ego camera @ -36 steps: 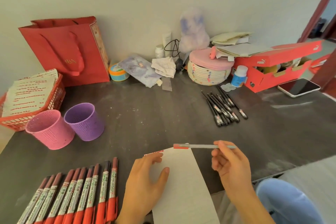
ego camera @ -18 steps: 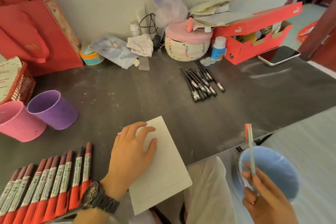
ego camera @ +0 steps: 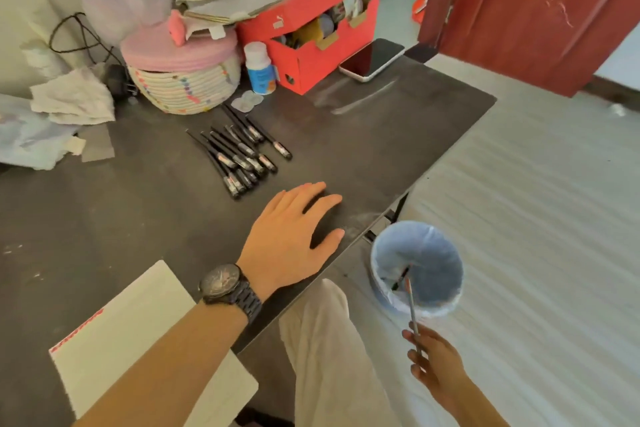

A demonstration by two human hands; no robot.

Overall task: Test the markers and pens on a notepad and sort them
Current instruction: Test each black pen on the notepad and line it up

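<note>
Pen in right hand points toward bin.

Matt dark table, smooth white paper notepad, woven rope basket.

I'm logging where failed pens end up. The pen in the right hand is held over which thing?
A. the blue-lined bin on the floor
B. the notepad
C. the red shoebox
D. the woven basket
A: the right hand pinches the pen with its far end over the opening of the blue-lined bin.
</note>
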